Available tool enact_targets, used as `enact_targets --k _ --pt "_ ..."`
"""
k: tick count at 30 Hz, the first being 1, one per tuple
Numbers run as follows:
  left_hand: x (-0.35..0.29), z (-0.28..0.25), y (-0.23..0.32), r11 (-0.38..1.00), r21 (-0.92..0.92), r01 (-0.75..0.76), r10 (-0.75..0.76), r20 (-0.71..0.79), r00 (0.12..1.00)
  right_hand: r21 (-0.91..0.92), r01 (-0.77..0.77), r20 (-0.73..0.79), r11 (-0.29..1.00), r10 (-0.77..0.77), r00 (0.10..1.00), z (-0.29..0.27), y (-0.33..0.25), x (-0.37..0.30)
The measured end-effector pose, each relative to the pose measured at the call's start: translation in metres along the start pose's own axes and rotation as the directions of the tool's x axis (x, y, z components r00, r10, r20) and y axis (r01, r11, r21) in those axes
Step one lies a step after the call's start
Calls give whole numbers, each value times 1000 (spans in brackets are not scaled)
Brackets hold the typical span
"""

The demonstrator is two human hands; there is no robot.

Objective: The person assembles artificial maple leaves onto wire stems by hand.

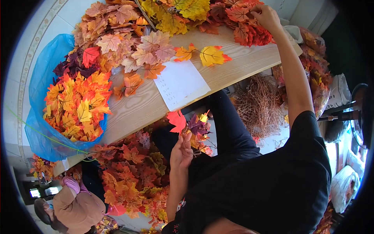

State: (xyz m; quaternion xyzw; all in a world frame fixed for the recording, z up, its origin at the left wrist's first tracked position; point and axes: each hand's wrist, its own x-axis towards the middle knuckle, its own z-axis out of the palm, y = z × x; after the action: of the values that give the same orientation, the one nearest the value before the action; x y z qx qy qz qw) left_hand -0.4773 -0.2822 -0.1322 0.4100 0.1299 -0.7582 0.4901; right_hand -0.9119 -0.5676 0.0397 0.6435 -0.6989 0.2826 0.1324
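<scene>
On the wooden table point(237, 62) in front of you lay a white sheet of paper point(187, 82), and down its left side ran a column of short handwritten numbers point(167, 92), set one below another in dark strokes, the upper ones too faint to make out surely. Off to your right, a white sack point(340, 91) carried dark printed lettering point(333, 102), only partly in sight.

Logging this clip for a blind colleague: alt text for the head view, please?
A person's left hand holds a small bunch of multicoloured leaves beside a wooden table, the right hand at a red leaf pile on it. A blue bag of orange leaves stands at the left.
</scene>
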Motion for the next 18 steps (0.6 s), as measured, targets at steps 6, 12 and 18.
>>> enact_targets --k 6,12,18 --pt "3 -15 2 999 -38 -15 16 12 1000 522 315 -155 793 -275 949 -4 -34 -7" --pt "8 -28 4 992 -115 46 -33 115 993 50 73 -197 996 -62 978 -17 -41 -3" --pt "15 -32 10 971 -215 107 -51 253 966 402 199 -55 894 -193 980 -64 -112 -62"
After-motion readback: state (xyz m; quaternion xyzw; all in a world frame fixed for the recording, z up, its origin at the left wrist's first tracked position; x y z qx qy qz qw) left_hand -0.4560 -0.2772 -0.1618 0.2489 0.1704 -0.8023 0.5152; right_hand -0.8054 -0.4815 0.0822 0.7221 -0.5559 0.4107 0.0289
